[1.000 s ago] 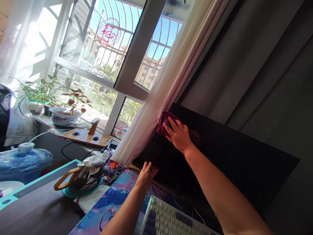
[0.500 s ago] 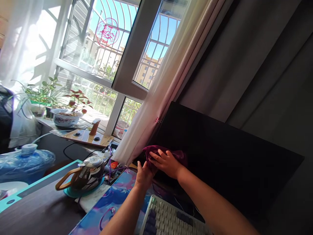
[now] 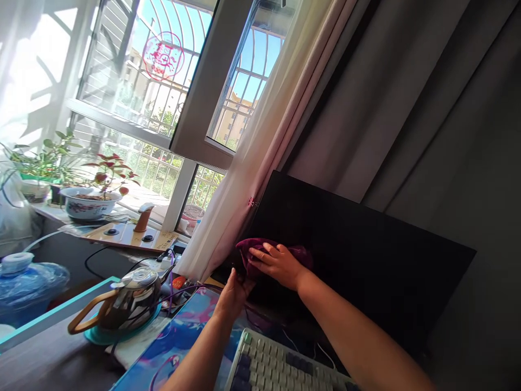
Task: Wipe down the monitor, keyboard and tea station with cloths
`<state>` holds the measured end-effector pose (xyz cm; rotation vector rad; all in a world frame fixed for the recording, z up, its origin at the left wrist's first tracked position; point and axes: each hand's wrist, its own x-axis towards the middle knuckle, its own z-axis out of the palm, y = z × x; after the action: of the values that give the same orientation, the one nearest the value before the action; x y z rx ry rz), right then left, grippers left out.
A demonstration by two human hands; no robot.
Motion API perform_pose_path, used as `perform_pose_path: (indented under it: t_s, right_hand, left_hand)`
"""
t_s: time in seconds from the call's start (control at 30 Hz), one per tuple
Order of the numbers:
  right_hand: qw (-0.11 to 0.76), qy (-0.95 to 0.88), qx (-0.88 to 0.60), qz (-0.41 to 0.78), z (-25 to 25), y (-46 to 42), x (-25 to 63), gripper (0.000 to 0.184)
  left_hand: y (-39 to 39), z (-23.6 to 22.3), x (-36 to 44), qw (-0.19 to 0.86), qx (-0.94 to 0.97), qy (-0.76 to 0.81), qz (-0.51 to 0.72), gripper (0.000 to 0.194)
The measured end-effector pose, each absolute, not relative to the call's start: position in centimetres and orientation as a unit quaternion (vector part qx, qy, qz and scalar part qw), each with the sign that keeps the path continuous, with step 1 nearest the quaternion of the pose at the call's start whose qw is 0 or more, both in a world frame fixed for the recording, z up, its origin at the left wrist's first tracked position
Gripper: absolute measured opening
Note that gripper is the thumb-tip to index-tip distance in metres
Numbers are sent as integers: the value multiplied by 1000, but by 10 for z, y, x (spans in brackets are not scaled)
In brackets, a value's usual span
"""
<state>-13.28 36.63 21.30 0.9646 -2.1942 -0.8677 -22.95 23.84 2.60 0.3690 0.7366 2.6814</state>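
My right hand presses a dark purple cloth to the lower left part of a black monitor. Its fingers are bent a little and spread over the cloth, which bunches up around them. Just below and to the left, my left hand is at the monitor's lower left corner, thumb raised and fingers round the dark edge. Shadow hides its fingertips. A white and dark blue keyboard lies under my forearms, on a blue and pink desk mat.
A shiny kettle with a wooden handle stands left of the mat, cables beside it. Further left is a large blue water bottle. Potted plants and a tea tray line the windowsill. Curtains hang behind the monitor.
The view has shifted, so the room sits further left. My left hand has moved slightly down and away from the cloth. The right hand stays on the cloth against the monitor.
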Motion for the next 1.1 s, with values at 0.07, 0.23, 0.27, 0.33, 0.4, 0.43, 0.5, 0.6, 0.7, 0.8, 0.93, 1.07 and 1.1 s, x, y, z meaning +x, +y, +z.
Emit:
perform_pose_path:
  t_s: [0.07, 0.23, 0.27, 0.33, 0.4, 0.43, 0.5, 0.6, 0.7, 0.8, 0.93, 1.07, 1.1]
  right_hand:
    - [346, -821, 312, -330, 237, 381, -132, 51]
    - [502, -793, 181, -293, 312, 428, -119, 54]
    - [527, -785, 156, -286, 327, 437, -113, 55]
    - [566, -771, 115, -269, 351, 455, -102, 58]
    - [592, -760, 91, -252, 368, 471, -92, 60]
    - [601, -756, 83, -245, 372, 478, -89, 62]
    - [616, -749, 67, -234, 373, 489, -83, 66]
    - [621, -743, 53, -244, 356, 495, -77, 67]
    - [587, -753, 79, -287, 322, 494, -72, 60]
    - [543, -759, 126, -337, 280, 493, -68, 53]
    - [486, -778, 174, -358, 218, 496, -63, 49]
    - [428, -793, 257, -348, 160, 503, -53, 52]
    - [415, -796, 273, -345, 148, 505, -50, 52]
  left_hand:
    - [243, 26, -233, 154, 97, 218, 959, 28]
    - [244, 21, -235, 145, 95, 180, 968, 49]
    - [244, 21, -235, 143, 99, 182, 968, 52]
    - [243, 19, -235, 141, 104, 191, 966, 54]
    - [243, 18, -236, 139, 110, 204, 963, 57]
    - [243, 18, -237, 138, 113, 211, 961, 58]
    - [243, 17, -238, 135, 115, 224, 958, 62]
    - [245, 15, -240, 123, 110, 239, 957, 65]
    - [245, 13, -242, 111, 118, 258, 953, 62]
    - [244, 13, -242, 114, 135, 269, 947, 58]
    - [244, 15, -243, 114, 139, 274, 945, 57]
    - [244, 16, -244, 108, 121, 279, 946, 54]
    - [244, 16, -244, 109, 119, 279, 947, 53]
